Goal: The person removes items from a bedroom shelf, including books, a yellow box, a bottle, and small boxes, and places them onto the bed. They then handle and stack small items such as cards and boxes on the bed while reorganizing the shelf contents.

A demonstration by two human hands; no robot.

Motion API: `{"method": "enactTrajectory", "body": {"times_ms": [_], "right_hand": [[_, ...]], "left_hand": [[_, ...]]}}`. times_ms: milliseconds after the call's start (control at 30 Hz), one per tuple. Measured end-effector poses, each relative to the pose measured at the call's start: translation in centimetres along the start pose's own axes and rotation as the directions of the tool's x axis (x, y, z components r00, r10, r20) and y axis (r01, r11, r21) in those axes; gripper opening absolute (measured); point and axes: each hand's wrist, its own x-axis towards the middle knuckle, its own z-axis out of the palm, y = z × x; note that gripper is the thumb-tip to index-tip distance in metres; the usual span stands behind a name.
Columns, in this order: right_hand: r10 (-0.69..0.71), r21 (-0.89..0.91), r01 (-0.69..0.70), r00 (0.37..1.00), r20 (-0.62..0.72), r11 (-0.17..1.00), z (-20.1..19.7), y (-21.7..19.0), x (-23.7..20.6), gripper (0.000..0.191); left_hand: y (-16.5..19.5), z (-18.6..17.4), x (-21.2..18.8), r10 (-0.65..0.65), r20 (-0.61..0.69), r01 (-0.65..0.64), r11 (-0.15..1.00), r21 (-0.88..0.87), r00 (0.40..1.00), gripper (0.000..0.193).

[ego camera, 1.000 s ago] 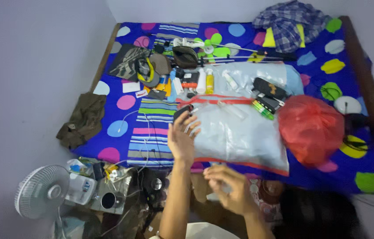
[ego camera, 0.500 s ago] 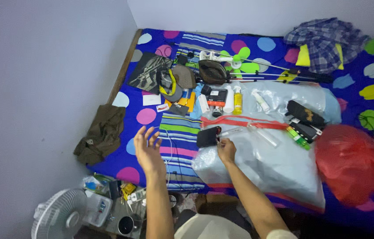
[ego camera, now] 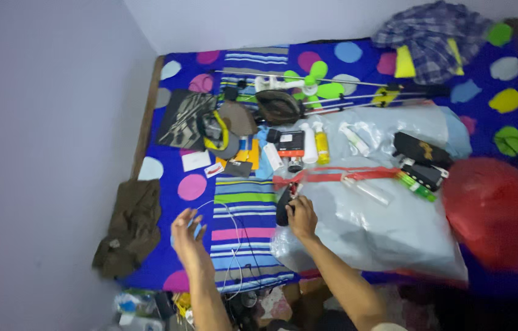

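Right hand around smooth black object on crinkly plastic bag.

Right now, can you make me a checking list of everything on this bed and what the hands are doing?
Surface: bed with a blue sheet with coloured spots.
Job's things: small black object under the right hand, at the edge of a clear plastic bag.
Clutter: red bag, bottles, green fan, olive cloth.
Hands: left hand open, holding nothing; right on the black object, grip unclear.
Cables: white cable on the striped cloth.
Surroundings: plain wall.
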Motion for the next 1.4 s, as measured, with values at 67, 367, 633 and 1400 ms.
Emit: {"method": "enactTrajectory", "body": {"times_ms": [67, 367, 633, 1400], "right_hand": [[-0.130, -0.054, 0.130, 0.991, 0.016, 0.990, -2.8, -0.6, 0.0, 0.013], [-0.372, -0.287, 0.309, 0.907, -0.197, 0.906, -27.6, -4.5, -5.2, 0.018], [-0.310, -0.492, 0.081, 0.860, -0.405, 0.867, -46.5, -7.4, -22.0, 0.027], [0.147, -0.052, -0.772, 0.187, -0.971, 0.634, -74.4, -8.0, -59.7, 0.059]], "left_hand": [[-1.5, 1.8, 0.5, 0.030, 0.209, -0.080, 0.969, 0.234, 0.977, 0.047], [-5.3, 17.4, -11.5, -0.052, 0.936, -0.680, 0.674, 0.290, 0.348, 0.128], [-1.9, 22.7, -36.0, -0.042, 0.992, -0.340, 0.940, -0.001, -0.118, 0.110], [8.2, 15.1, -85.4, 0.333, 0.623, 0.056, 0.906, -0.420, -0.708, 0.107]]}}
